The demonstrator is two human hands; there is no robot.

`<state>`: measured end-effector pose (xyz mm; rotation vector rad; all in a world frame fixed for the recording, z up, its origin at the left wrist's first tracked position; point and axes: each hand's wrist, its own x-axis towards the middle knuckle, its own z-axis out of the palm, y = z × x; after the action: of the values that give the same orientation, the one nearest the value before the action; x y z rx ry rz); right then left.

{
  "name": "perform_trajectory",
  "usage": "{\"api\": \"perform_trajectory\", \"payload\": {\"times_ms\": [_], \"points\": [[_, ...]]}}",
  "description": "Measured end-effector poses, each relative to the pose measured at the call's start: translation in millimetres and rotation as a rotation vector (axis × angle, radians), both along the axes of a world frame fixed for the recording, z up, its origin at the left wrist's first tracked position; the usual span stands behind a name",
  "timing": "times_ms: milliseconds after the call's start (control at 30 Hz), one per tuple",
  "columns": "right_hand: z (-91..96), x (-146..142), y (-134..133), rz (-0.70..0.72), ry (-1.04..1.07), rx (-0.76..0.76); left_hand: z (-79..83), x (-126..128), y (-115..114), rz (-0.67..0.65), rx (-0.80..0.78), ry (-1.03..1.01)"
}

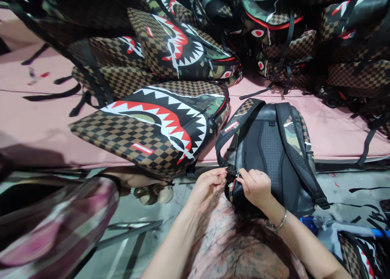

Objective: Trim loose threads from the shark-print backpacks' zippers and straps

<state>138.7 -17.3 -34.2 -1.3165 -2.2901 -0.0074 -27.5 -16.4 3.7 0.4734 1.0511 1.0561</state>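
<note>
A backpack [269, 149] leans on the table edge in front of me, its black padded back panel and two shoulder straps facing up. Near the lower end of its left shoulder strap [224, 147] is a small dark buckle [234, 172]. My right hand [256, 186] is closed in a pinch on this buckle. Close beside it, my left hand [209, 186] has its fingertips pressed together on a thin black strap end, largely hidden by the fingers. The bag's bottom lies near my patterned clothing.
A checkered shark-mouth backpack [152, 128] lies just left on the pink table [332, 136]. More backpacks [183, 47] are piled behind. Another person's plaid sleeve [67, 226] is at the left. Further bags [356, 250] sit low at the right.
</note>
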Motion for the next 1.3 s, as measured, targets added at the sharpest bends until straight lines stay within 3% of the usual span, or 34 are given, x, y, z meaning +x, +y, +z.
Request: {"api": "perform_trajectory", "payload": {"times_ms": [100, 267, 400, 500, 700, 867, 1300], "points": [[-2.8, 0.1, 2.9, -0.006, 0.195, -0.097, -1.6, -0.3, 0.7, 0.002, -0.011, -0.002], [-9.5, -1.2, 9.0, -0.100, 0.786, -0.422, -11.5, 0.4, 3.2, 0.079, -0.046, 0.042], [-15.9, -4.1, 4.5, -0.205, 0.970, -0.538, -22.3, 0.8, 5.5, 0.059, -0.063, -0.001], [-18.1, -6.2, -4.0, -0.252, 0.941, -0.562, -29.0, -0.5, 6.6, 0.032, -0.094, -0.081], [-14.1, -7.8, -15.9, -0.122, 0.735, -0.506, -35.4, -4.6, 5.9, -0.003, -0.162, -0.245], [-17.2, -10.0, -16.1, -0.094, 0.639, -0.495, -35.5, -5.6, 3.8, -0.003, -0.172, -0.306], [-11.4, -10.3, -7.4, -0.027, 0.552, -0.402, -29.6, -2.0, 1.9, -0.009, -0.081, -0.120]]}}
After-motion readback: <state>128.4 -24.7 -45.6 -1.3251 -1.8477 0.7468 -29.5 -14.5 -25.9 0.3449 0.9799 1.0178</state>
